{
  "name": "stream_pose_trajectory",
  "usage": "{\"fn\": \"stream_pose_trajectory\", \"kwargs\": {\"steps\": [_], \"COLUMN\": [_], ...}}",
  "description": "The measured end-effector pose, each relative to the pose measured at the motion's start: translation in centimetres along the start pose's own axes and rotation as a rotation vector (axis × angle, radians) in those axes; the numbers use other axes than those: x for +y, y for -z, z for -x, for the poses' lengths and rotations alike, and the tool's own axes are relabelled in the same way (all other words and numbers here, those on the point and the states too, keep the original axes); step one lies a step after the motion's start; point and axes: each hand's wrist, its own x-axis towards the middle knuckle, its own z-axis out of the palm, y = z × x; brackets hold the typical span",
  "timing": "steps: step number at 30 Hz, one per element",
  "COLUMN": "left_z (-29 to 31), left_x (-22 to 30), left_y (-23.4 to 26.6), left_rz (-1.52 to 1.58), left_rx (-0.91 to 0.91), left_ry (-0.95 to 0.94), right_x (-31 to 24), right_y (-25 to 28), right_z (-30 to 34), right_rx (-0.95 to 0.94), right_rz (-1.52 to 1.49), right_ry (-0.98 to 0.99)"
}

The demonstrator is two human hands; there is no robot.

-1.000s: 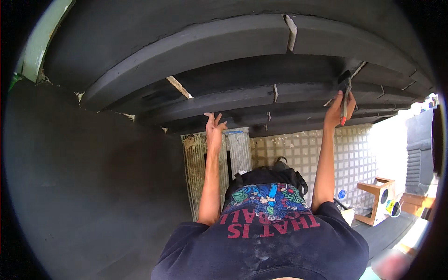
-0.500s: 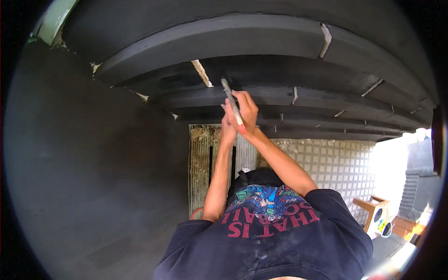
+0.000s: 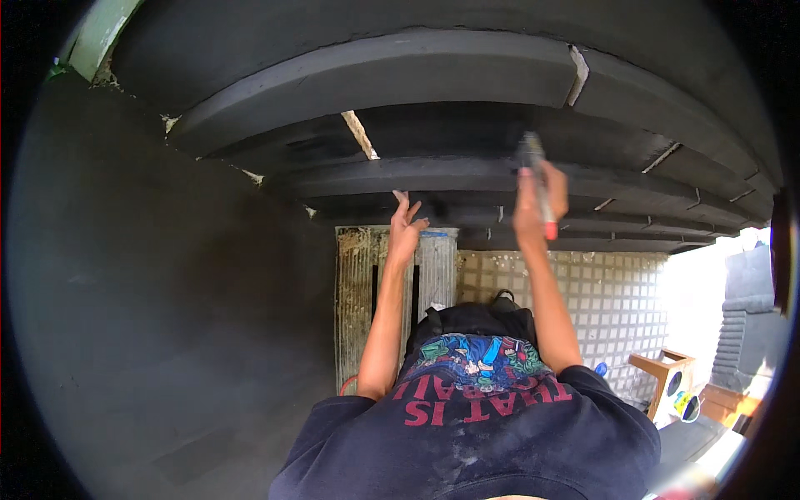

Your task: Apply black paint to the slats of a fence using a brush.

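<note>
From where I stand, the brush (image 3: 542, 190) is up in front of the person's chest, in the right hand (image 3: 528, 215), just before the dark ledges (image 3: 375, 77). It tilts slightly, its grey end up and its red tip down past the fingers. That upper end is blurred, so I can't tell whether it touches the ledge behind it.

The right-hand grip is closed around the handle, thumb on one side and fingers on the other. The left hand (image 3: 405, 235) holds nothing: its fingers are spread, raised near the lower ledge edge and above the grooved boards (image 3: 354, 308). Whether a fingertip brushes that edge I cannot tell. A pale strip (image 3: 360, 135) shows among the ledges above it.

I'd judge the brush light and easy to swing one-handed, the handle stiff, the working end likely softer and apt to bend. It doesn't strike me as fragile, though a wet or smeared handle could turn slippery. The best place to take hold seems to be mid-handle, much as now, clear of the grey end, with the red tip free below.
</note>
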Motion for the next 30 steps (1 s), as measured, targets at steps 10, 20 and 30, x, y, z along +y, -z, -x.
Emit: {"fn": "stream_pose_trajectory", "kwargs": {"steps": [10,20,30], "left_z": [-0.1,-0.7,-0.3], "left_x": [0.8,-1.6,-0.1], "left_y": [-1.3,-0.5,-1.7], "left_rz": [0.049,0.023,0.076], "left_rx": [0.029,0.074,0.081], "left_ry": [0.016,-0.055,0.020], "right_x": [6.3,-8.1,-4.9], "right_y": [7.1,-8.1,-4.9], "right_z": [-6.8,2.8,-0.9], "right_rx": [0.452,-0.156,-0.177], "right_rz": [0.307,-0.145,-0.169], "right_ry": [0.121,0.266,0.198]}}
